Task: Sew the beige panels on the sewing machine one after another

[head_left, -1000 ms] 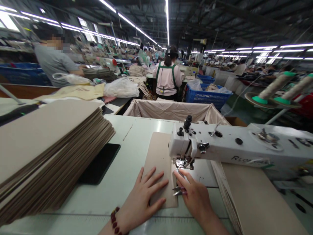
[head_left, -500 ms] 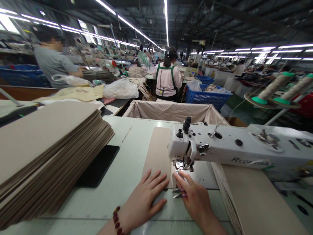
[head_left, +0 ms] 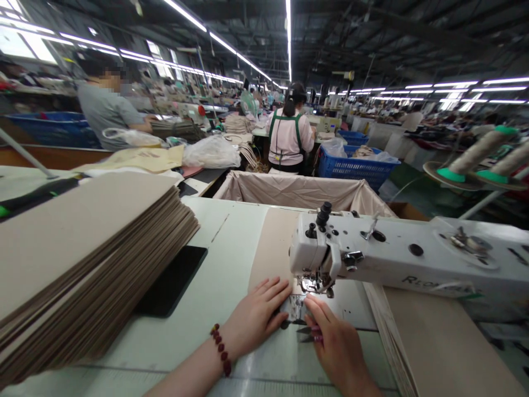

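A flat beige panel [head_left: 270, 245] lies on the pale green table, its near edge at the presser foot [head_left: 311, 284] of a white sewing machine [head_left: 314, 251]. My left hand [head_left: 262, 309] rests flat on the near left part of that panel, fingers stretched out, with a dark red bead bracelet at the wrist. Just in front of the presser foot, my right hand [head_left: 339, 344] is curled around small thread snips [head_left: 309, 333] with a pink handle. Their blades point left, and its fingertips reach the metal plate. The palm hides most of the handle.
On the left rises a tall stack of beige panels [head_left: 103, 242], beside a black phone-like slab [head_left: 171, 284]. More panels [head_left: 433, 336] lie right, under the machine arm. Behind the table is a cloth-lined bin [head_left: 285, 190]. Two people work beyond, near a blue crate [head_left: 355, 168].
The panel has slid away from me through the machine, baring the metal plate at the presser foot. My left hand has moved forward with it. The right hand still holds the snips.
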{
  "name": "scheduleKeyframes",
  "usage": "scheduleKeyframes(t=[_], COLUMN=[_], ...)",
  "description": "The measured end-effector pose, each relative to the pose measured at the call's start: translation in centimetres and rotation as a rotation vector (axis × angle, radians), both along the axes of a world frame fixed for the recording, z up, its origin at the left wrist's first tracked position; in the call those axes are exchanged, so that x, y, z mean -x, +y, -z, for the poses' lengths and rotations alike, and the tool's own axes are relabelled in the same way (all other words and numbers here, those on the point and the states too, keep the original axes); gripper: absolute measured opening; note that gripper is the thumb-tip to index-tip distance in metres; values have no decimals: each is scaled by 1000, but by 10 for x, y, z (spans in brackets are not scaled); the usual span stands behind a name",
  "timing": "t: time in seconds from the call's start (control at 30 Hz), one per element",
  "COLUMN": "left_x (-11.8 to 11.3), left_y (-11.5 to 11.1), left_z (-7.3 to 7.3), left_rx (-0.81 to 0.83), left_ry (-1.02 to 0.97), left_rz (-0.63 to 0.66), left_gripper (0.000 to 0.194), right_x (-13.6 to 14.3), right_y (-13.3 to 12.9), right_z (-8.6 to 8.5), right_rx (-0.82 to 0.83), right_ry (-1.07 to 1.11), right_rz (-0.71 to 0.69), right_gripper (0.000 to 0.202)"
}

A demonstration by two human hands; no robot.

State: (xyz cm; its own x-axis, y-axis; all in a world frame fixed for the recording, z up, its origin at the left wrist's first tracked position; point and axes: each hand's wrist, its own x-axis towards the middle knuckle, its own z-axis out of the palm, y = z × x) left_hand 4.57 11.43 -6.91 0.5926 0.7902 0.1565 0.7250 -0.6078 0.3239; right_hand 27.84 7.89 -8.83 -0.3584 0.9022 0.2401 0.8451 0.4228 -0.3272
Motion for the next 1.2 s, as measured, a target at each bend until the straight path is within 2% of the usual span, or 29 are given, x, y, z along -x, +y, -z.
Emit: scheduleKeyframes(t=[0.17, 0.43, 0.87, 1.2], left_x=[-1, -3, -4, -4], left_y=[7, 7, 8, 8], left_z=[4, 3, 4, 0], left_rx=[-42, -58, -81, -49], left_ry=[-12, 20, 45, 37], left_rz=[-18, -33, -33, -49], left_gripper=[58, 61, 61, 60], right_x=[-1, -2, -1, -1], right_y=[0, 0, 1, 1], right_z=[3, 5, 3, 3], right_rx=[-2, 32, 18, 22], right_ry=[9, 6, 4, 5], right_rz=[-12, -14, -12, 3], right_gripper=[40, 48, 36, 40])
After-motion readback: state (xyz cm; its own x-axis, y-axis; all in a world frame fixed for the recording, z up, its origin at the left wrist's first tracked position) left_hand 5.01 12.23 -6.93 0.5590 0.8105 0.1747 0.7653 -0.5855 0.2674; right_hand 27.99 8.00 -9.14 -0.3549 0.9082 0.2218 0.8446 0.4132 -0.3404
